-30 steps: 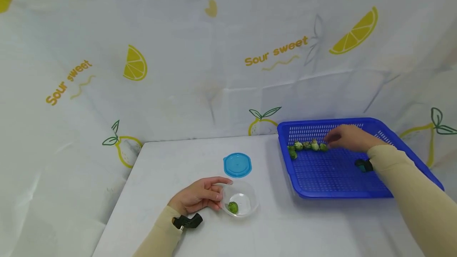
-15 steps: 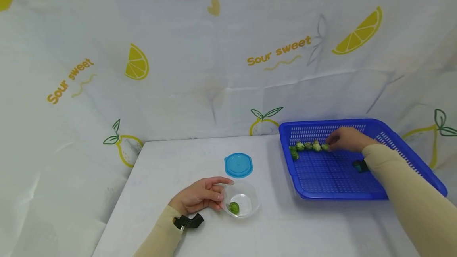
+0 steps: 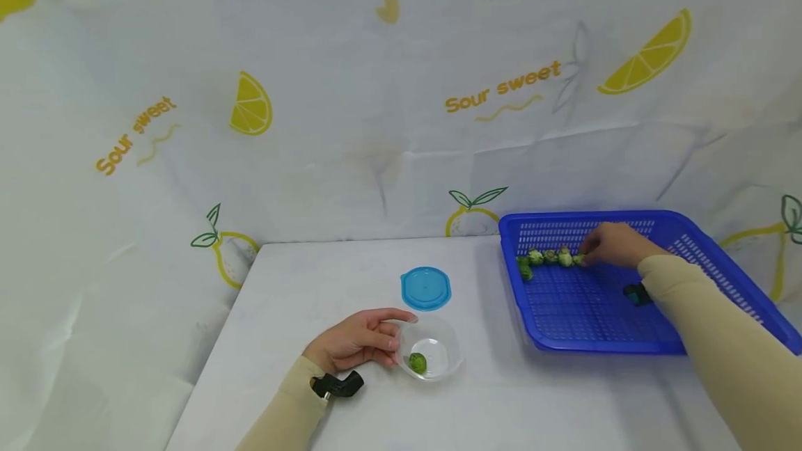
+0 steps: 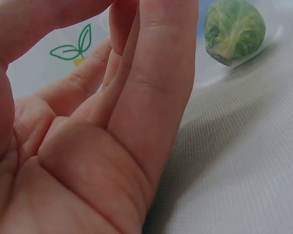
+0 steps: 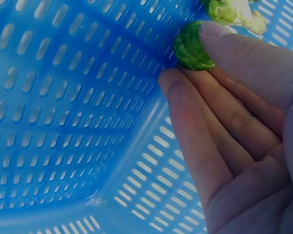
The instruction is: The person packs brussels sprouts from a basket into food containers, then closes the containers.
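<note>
sprout (image 5: 191,51) sits at the right end of the row (image 3: 550,257) in the blue basket (image 3: 583,315), just left of your right hand (image 3: 617,246), pinched by thumb and fingertips; near-round, no clear long axis; your left hand (image 3: 359,339), farther off, grips the clear bowl (image 3: 438,349), second sprout (image 3: 417,362) inside

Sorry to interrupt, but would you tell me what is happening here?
A person's left hand holds a clear plastic bowl with one Brussels sprout in it. The right hand pinches another sprout in the blue plastic basket, where more sprouts lie near its far wall. A blue lid lies on the table beyond the bowl.
</note>
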Demonstrator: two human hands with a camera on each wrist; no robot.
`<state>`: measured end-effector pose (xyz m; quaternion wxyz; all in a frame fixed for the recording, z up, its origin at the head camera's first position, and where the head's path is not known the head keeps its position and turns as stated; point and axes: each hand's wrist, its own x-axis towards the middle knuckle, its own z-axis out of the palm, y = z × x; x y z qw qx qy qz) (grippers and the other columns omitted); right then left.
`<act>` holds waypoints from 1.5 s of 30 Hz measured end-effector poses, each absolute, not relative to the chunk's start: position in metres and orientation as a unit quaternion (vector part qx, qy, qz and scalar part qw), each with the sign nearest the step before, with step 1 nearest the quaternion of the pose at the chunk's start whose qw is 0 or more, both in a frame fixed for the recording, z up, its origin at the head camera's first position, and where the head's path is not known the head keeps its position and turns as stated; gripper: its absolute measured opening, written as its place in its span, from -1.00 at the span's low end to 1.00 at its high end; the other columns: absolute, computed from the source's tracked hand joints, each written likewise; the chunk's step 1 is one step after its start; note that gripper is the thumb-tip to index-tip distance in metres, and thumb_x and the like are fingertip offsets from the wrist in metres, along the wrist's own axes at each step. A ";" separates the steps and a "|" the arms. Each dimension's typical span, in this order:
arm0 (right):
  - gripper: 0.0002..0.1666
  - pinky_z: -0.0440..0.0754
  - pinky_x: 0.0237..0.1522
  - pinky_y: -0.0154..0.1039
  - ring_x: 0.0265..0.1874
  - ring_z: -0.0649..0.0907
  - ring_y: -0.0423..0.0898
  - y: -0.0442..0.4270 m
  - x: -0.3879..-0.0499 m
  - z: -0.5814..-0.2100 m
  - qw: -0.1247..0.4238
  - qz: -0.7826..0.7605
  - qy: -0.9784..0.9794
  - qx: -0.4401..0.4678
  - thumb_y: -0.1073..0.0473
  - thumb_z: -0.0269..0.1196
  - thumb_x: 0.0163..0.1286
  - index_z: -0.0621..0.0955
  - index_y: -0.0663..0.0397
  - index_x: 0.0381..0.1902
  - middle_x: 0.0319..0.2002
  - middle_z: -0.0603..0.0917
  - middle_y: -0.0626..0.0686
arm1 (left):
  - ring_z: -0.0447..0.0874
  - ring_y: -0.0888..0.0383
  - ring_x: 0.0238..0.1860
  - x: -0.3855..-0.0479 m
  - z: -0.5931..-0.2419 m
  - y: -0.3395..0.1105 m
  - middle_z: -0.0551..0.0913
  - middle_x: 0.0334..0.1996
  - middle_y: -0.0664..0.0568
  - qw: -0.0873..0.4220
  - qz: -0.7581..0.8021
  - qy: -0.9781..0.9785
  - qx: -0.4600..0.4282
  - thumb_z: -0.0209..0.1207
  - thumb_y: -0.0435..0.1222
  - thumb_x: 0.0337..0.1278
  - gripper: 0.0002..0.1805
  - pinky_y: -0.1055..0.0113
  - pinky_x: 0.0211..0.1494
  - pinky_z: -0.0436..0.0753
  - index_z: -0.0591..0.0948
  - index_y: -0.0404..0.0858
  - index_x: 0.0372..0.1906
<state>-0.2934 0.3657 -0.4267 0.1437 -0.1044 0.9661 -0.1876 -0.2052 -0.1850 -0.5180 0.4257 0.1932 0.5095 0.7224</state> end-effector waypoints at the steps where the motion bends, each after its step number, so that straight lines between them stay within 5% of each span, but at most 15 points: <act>1: -0.66 0.79 -0.06 0.26 -0.14 0.80 0.21 0.366 -0.293 -0.427 0.144 -0.188 0.966 -0.104 0.16 0.50 0.34 0.79 0.33 -0.06 -0.15 0.84 0.24 | 0.89 0.19 -0.21 -0.205 -0.518 -0.184 0.76 -0.22 0.07 0.426 0.722 0.509 0.194 0.27 -0.46 0.44 -0.34 0.26 -0.01 0.89 0.39 -0.33 0.57; 22: -0.68 0.80 -0.04 0.22 -0.02 0.80 0.24 0.341 -0.243 -0.384 0.110 -0.192 0.966 -0.135 0.13 0.45 0.45 0.81 0.18 0.07 0.00 0.84 0.21 | 0.89 0.20 -0.24 -0.200 -0.520 -0.189 0.75 -0.24 0.05 0.419 0.723 0.517 0.187 0.23 -0.50 0.45 -0.33 0.27 -0.01 0.88 0.38 -0.33 0.58; 31: -0.70 0.83 0.02 0.13 0.00 0.82 0.07 0.289 -0.207 -0.366 0.067 -0.232 0.958 -0.154 0.08 0.47 0.46 0.84 0.03 0.08 0.01 0.87 0.07 | 0.89 0.19 -0.23 -0.203 -0.518 -0.188 0.75 -0.23 0.06 0.416 0.716 0.531 0.181 0.21 -0.49 0.49 -0.37 0.28 -0.01 0.88 0.40 -0.31 0.58; 45: -0.77 0.84 0.03 -0.09 -0.04 0.79 -0.14 0.177 -0.192 -0.360 0.082 -0.309 0.921 -0.224 0.12 0.46 0.47 0.84 -0.07 0.05 -0.04 0.85 -0.10 | 0.89 0.18 -0.23 -0.205 -0.518 -0.183 0.74 -0.22 0.04 0.411 0.711 0.541 0.181 0.24 -0.46 0.47 -0.36 0.29 -0.03 0.88 0.41 -0.30 0.58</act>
